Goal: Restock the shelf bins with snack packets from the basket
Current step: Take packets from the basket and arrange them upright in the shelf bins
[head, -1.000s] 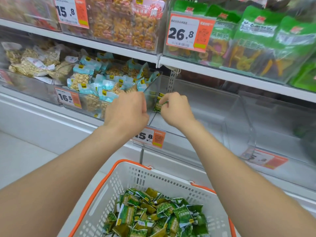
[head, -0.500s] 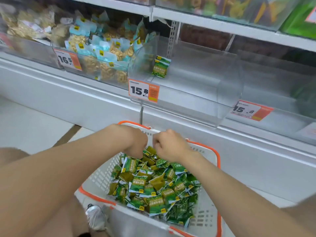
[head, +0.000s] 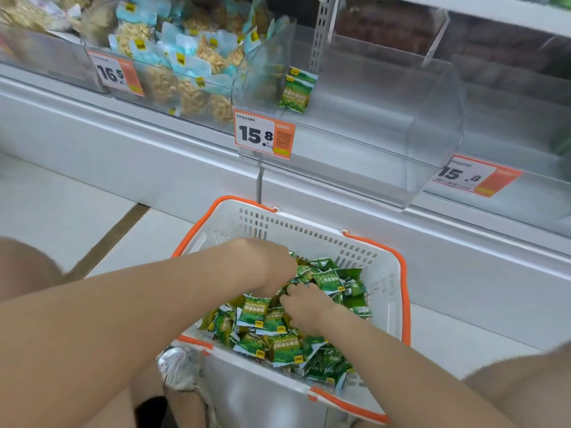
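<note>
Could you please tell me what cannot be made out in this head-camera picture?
Head view:
- Left hand: fingertips hidden behind its own back, among the green snack packets; grip unclear.
- Right hand: fingers tucked under the palm; grip unclear.
- Central 15.8 price tag: small print too small.
- Far-right bin: cut off by the frame edge, blurred.

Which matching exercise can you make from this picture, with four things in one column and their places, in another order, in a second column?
Things
1. basket
2. 16.5 price tag
3. two upright green packets
4. right hand

Places
a. in the clear bin above the basket
b. on the heap of green packets in the basket
c. low down, below the shelf
d. on the front of the bin of light-blue packets

Pairs: 1-c, 2-d, 3-a, 4-b.
</note>
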A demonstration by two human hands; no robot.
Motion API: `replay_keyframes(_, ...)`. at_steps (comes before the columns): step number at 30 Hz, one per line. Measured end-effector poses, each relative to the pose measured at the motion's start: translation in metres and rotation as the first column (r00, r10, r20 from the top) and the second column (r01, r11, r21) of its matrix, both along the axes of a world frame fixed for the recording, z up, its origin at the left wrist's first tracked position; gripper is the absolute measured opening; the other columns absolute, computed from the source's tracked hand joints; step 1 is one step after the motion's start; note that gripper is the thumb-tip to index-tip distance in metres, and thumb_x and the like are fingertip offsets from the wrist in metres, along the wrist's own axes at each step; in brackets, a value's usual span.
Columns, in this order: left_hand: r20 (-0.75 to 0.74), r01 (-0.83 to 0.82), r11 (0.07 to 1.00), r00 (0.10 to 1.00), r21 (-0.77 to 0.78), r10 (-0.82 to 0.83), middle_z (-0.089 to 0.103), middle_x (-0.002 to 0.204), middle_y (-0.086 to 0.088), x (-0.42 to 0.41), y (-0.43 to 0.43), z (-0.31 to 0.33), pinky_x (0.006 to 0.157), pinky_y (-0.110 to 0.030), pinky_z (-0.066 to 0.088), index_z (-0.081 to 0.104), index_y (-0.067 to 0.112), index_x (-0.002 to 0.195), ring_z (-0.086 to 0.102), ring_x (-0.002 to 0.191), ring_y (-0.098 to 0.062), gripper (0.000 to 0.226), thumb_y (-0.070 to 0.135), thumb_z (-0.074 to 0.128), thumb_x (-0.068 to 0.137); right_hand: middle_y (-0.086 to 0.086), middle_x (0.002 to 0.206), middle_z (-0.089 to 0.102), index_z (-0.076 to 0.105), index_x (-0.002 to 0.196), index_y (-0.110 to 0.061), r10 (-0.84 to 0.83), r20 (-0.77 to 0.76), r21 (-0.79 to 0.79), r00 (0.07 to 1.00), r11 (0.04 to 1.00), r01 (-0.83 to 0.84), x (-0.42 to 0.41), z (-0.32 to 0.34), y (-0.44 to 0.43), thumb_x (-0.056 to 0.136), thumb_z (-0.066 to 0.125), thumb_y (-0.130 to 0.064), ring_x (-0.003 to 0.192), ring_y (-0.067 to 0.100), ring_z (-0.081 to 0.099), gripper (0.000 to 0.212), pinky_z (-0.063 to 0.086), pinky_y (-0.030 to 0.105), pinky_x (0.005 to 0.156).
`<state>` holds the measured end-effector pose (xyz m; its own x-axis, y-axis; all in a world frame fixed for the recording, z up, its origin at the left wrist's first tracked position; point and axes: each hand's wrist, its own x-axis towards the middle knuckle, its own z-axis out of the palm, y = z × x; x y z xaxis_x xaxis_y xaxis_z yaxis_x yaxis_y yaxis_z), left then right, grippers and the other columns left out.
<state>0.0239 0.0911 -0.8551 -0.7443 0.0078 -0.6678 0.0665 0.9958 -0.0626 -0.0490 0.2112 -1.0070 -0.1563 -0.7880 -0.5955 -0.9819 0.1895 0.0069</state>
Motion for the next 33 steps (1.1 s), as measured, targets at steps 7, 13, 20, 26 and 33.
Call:
replay_keyframes(7,0.005,-0.08,0.996,0.997,-0.031,0.08,0.052,0.082,-0.006,-0.005,-0.004,0.016,0.062,-0.034,0.046,0.048,0.013,0.078,0.052,0.068,-0.021,0.024,-0.002,0.052,0.097,0.014,0.098,0.063,0.059,0.093,-0.007,-0.36,0.322,-0.048,0.875,0.917,0.395,-0.025,0.017,-0.012,0.105,0.049,-0.024,0.083,0.032,0.061,0.023,0.052,0.045,0.077)
replay_keyframes(13,-0.101,-0.169,0.985,0.98,0.024,0.171,0.05,0.131,-0.008,-0.009,-0.026,0.049,0.083,-0.035,0.051,0.043,0.012,0.141,0.058,0.105,-0.022,0.066,0.029,0.08,0.089,0.001,0.076,0.057,0.062,0.124,-0.015,-0.514,0.843,0.127,0.157,0.475,0.871,-0.052,0.079,-0.041,0.104,0.056,-0.026,0.057,0.014,0.045,0.024,0.036,0.026,0.048)
replay_keyframes(20,-0.466,-0.265,0.906,0.789,0.331,0.401,0.065,0.102,0.001,-0.014,-0.061,0.08,0.069,-0.032,0.046,0.059,0.019,0.103,0.061,0.08,-0.018,0.032,0.022,0.085,0.084,0.007,0.069,0.065,0.059,0.095,-0.012,-0.387,0.837,0.519,-0.387,0.338,0.785,-0.037,0.161,-0.049,0.106,0.033,-0.026,0.044,0.01,0.039,0.031,0.023,0.017,0.039)
replay_keyframes(26,-0.321,-0.389,0.642,0.626,0.661,0.711,0.077,0.081,-0.015,-0.009,-0.084,0.105,0.077,-0.042,0.065,0.071,0.007,0.098,0.078,0.073,-0.023,0.007,0.006,0.064,0.101,0.022,0.092,0.076,0.069,0.106,-0.003,-0.08,0.992,-0.083,0.098,0.171,0.982,-0.023,0.192,-0.055,0.11,0.038,-0.034,0.075,0.039,0.075,0.044,0.061,0.043,0.055)
replay_keyframes(33,-0.35,-0.321,0.545,0.499,0.775,0.793,0.074,0.075,-0.017,-0.01,-0.087,0.126,0.068,-0.035,0.065,0.069,0.008,0.1,0.076,0.068,-0.023,0.017,0.008,0.053,0.107,0.011,0.079,0.077,0.07,0.103,-0.01,0.063,0.92,-0.389,0.387,0.025,0.921,-0.015,0.205,-0.057,0.103,0.063,-0.023,0.056,0.033,0.072,0.015,0.059,0.044,0.05)
